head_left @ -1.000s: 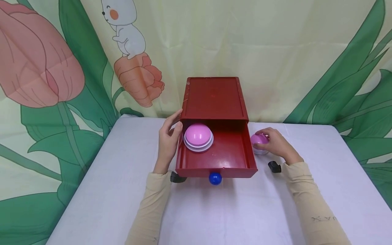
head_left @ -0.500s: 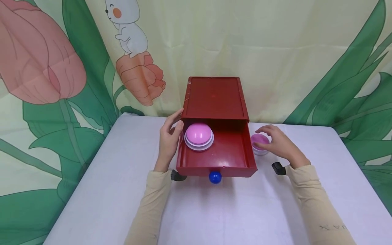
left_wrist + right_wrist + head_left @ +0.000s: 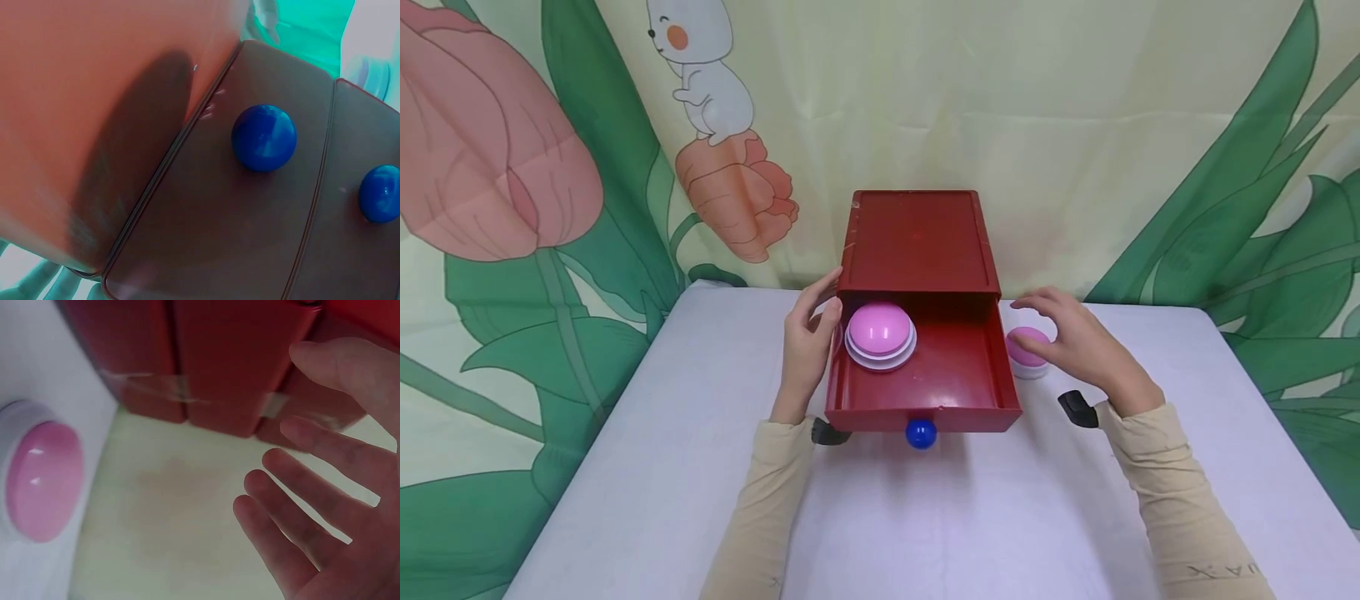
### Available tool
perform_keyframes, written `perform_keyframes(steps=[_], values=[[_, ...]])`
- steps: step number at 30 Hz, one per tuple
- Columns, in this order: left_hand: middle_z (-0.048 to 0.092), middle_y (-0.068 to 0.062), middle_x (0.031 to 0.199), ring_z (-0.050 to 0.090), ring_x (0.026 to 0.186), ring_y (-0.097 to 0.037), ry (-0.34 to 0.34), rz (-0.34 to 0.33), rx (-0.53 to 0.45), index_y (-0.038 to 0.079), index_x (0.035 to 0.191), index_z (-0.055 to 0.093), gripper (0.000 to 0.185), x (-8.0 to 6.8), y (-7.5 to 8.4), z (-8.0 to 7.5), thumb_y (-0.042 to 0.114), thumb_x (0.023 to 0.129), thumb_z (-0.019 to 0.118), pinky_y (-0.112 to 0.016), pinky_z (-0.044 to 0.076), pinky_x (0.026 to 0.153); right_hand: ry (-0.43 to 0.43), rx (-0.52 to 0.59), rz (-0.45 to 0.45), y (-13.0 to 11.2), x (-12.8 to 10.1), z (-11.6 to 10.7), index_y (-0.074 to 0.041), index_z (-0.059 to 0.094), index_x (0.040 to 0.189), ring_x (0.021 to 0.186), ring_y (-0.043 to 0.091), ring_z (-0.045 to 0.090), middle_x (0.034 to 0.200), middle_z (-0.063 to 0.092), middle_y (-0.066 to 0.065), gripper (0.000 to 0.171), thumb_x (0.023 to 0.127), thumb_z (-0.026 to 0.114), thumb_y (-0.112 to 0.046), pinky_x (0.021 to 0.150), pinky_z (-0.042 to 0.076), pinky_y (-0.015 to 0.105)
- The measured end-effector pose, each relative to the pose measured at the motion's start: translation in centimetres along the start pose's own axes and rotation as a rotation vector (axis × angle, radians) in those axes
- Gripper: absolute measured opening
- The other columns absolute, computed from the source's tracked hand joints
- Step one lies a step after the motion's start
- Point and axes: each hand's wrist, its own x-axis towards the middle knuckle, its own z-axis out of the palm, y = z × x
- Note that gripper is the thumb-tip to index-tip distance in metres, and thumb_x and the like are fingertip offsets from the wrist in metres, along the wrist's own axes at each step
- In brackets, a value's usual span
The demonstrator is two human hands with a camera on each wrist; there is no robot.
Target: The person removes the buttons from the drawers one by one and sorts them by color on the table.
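A red plastic drawer cabinet [image 3: 919, 242] is apparently steadied at its side by the left hand [image 3: 805, 350], grip uncurled, and a pink-domed, white-based round piece [image 3: 45, 481] is set beside it on the white tabletop [image 3: 962, 517], ungrasped by the nearby right hand [image 3: 1090, 350], grip spread.

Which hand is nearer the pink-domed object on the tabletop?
Right. The right hand hovers above the pink-domed object, not touching it; the left hand is across the red cabinet, by its left side.

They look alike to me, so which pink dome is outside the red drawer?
The right pink dome, on the white table beside the open red drawer; the other pink dome sits inside that drawer, toward the left.
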Motion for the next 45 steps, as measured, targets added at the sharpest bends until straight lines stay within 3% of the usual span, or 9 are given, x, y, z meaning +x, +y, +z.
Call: perform_keyframes(steps=[6, 16, 23, 26, 30, 37, 45], values=[[0.055, -0.020, 0.138, 0.054, 0.123, -0.024, -0.006, -0.013, 0.006, -0.003, 0.142, 0.050, 0.044, -0.4, 2.8, 0.1, 0.003, 0.099, 0.050, -0.036, 0.049, 0.099, 0.041, -0.017, -0.054, -2.0, 0.5, -0.9, -0.001, 0.063, 0.126, 0.123, 0.036, 0.051, 0.131, 0.056, 0.016, 0.041, 0.088, 0.074, -0.012, 0.101, 0.044, 0.059], [0.055, -0.021, 0.138, 0.054, 0.124, -0.025, -0.015, -0.007, 0.006, -0.001, 0.143, 0.050, 0.044, -0.5, 3.1, 0.2, 0.007, 0.100, 0.051, -0.040, 0.049, 0.100, 0.106, -0.053, -0.112, -4.6, 0.8, -2.2, -0.002, 0.063, 0.125, 0.112, 0.033, 0.059, 0.127, 0.060, 0.014, 0.043, 0.085, 0.077, -0.008, 0.094, 0.050, 0.053], [0.055, -0.021, 0.138, 0.054, 0.124, -0.024, -0.015, -0.009, 0.004, -0.002, 0.143, 0.050, 0.044, -0.4, 2.9, 0.2, 0.006, 0.099, 0.050, -0.043, 0.048, 0.101, 0.190, -0.071, -0.187, -6.7, 0.9, -3.1, -0.002, 0.066, 0.121, 0.109, 0.031, 0.061, 0.120, 0.064, 0.013, 0.040, 0.083, 0.078, -0.005, 0.089, 0.053, 0.051], [0.054, -0.020, 0.139, 0.053, 0.124, -0.023, -0.012, -0.006, 0.005, 0.001, 0.144, 0.050, 0.045, -0.2, 1.5, 0.1, 0.007, 0.100, 0.050, -0.039, 0.048, 0.101, 0.192, -0.074, -0.210, -7.4, 1.0, -3.4, -0.004, 0.067, 0.121, 0.111, 0.030, 0.060, 0.119, 0.064, 0.012, 0.041, 0.082, 0.079, -0.006, 0.090, 0.052, 0.051], [0.055, -0.015, 0.140, 0.053, 0.125, -0.021, -0.007, 0.010, 0.000, 0.006, 0.145, 0.050, 0.045, 0.1, -0.6, -0.2, 0.010, 0.100, 0.052, -0.039, 0.048, 0.100, 0.168, -0.080, -0.228, -8.3, 1.4, -3.8, -0.005, 0.067, 0.122, 0.114, 0.029, 0.059, 0.120, 0.064, 0.011, 0.041, 0.083, 0.078, -0.008, 0.092, 0.051, 0.051], [0.057, -0.008, 0.137, 0.054, 0.124, -0.019, -0.005, 0.030, -0.016, 0.013, 0.143, 0.054, 0.043, 0.1, -0.7, -0.2, 0.014, 0.100, 0.053, -0.040, 0.049, 0.100, 0.120, -0.099, -0.273, -10.0, 2.3, -4.4, -0.005, 0.066, 0.123, 0.112, 0.027, 0.059, 0.120, 0.064, 0.010, 0.042, 0.083, 0.079, -0.011, 0.092, 0.052, 0.050], [0.057, -0.011, 0.138, 0.053, 0.124, -0.020, -0.002, 0.007, -0.015, 0.011, 0.144, 0.053, 0.044, 0.1, -0.7, -0.1, 0.011, 0.100, 0.052, -0.042, 0.048, 0.101, 0.033, -0.093, -0.319, -12.0, 3.5, -4.7, -0.005, 0.066, 0.121, 0.110, 0.023, 0.059, 0.119, 0.064, 0.008, 0.039, 0.085, 0.078, -0.015, 0.093, 0.052, 0.045]])
